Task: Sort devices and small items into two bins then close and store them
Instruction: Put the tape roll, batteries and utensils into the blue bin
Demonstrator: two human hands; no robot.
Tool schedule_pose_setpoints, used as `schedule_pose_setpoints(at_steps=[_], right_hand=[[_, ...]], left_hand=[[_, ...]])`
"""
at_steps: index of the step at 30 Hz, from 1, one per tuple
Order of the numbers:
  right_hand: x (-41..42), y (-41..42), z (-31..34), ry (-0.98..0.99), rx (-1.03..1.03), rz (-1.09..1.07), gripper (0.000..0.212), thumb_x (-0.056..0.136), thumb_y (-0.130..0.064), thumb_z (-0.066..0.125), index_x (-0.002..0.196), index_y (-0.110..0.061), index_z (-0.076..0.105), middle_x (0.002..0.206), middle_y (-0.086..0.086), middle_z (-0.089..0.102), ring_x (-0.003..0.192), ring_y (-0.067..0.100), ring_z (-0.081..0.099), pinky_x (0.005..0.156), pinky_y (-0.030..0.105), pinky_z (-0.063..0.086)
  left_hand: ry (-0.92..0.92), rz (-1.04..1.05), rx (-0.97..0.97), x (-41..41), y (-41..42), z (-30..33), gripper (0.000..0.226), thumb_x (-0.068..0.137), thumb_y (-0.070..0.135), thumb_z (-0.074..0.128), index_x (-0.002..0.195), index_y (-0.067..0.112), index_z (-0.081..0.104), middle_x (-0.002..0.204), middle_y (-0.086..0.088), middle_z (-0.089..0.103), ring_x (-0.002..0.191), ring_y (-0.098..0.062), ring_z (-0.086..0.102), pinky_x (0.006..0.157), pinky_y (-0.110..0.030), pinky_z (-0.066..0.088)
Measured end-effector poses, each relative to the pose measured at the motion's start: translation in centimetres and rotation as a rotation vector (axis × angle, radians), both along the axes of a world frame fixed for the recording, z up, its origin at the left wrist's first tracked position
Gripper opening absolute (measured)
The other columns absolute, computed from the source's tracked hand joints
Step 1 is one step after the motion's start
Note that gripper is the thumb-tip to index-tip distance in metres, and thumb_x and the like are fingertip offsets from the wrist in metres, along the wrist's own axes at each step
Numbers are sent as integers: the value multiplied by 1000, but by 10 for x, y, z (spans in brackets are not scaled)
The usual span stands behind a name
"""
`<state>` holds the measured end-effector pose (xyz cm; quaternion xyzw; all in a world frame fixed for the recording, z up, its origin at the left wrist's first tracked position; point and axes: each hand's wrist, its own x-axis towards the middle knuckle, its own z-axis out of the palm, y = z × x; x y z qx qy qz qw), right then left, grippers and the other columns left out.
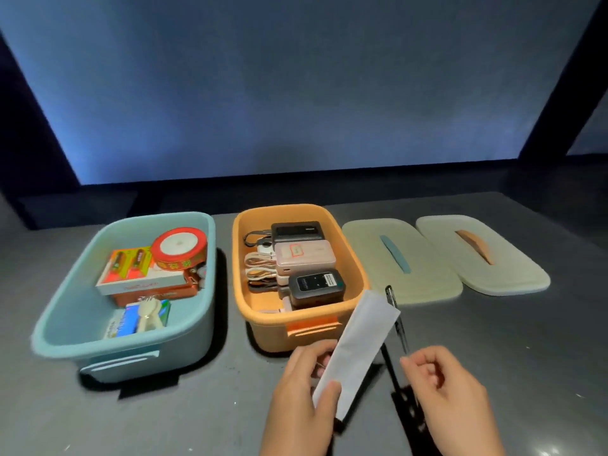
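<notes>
Pinching a white packet (357,348) at its lower end, the left hand (301,393) held it slanted above the surface (197,416), its upper end reaching over the near right corner of the orange bin (297,324). Over on the right, the right hand (447,396) had its fingers curled around the lower end of a dark pen (396,315), which rose behind the packet's edge; how firm that grip was, the blur made hard to judge. Inside the orange bin sat power banks (304,255) in black and pink, looped cables (261,268) bunched along their left. Just beside it to the left stood the blue bin (65,317), holding a red tape roll (179,246), a battery pack (130,263) on boxes, and a pale spoon (148,315) on a blue pack. Both bins were uncovered. Two pale lids (399,261) lay flat to the right of the orange bin, side by side, one with a blue handle, one with an orange.
</notes>
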<state>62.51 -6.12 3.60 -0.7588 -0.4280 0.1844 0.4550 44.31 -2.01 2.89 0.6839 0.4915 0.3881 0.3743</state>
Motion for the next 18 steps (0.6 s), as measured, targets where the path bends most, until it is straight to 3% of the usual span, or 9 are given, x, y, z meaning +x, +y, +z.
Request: schedule_pose_setpoints(at_steps=[4, 9, 15, 18], right_hand=[[-64, 31, 26, 65, 77, 171, 17, 75, -18, 77, 66, -21, 63, 54, -7, 54, 45, 6, 43, 51, 10, 36], [-135, 64, 37, 169, 119, 379, 16, 77, -20, 75, 70, -30, 64, 58, -6, 55, 49, 3, 44, 51, 12, 38], [-178, 83, 39, 191, 165, 404, 18, 74, -19, 77, 73, -31, 64, 57, -4, 55, 49, 5, 45, 52, 12, 38], [-190, 92, 42, 191, 163, 395, 23, 74, -14, 78, 70, -31, 64, 54, -5, 52, 46, 7, 41, 50, 12, 36]], left_hand=[[-135, 246, 66, -67, 12, 39, 59, 74, 3, 66, 105, 53, 55, 98, 21, 60, 90, -2, 58, 68, -11, 47], [-198, 421, 156, -142, 31, 61, 55, 74, -2, 67, 105, 43, 60, 97, 17, 64, 84, -5, 62, 65, -18, 53], [-58, 577, 185, -220, 64, 64, 54, 72, 0, 65, 101, 45, 59, 95, 20, 61, 80, -2, 59, 61, -16, 46], [50, 631, 201, -250, 83, 69, 52, 73, 1, 62, 104, 43, 55, 100, 20, 59, 87, 5, 55, 60, -13, 42]])
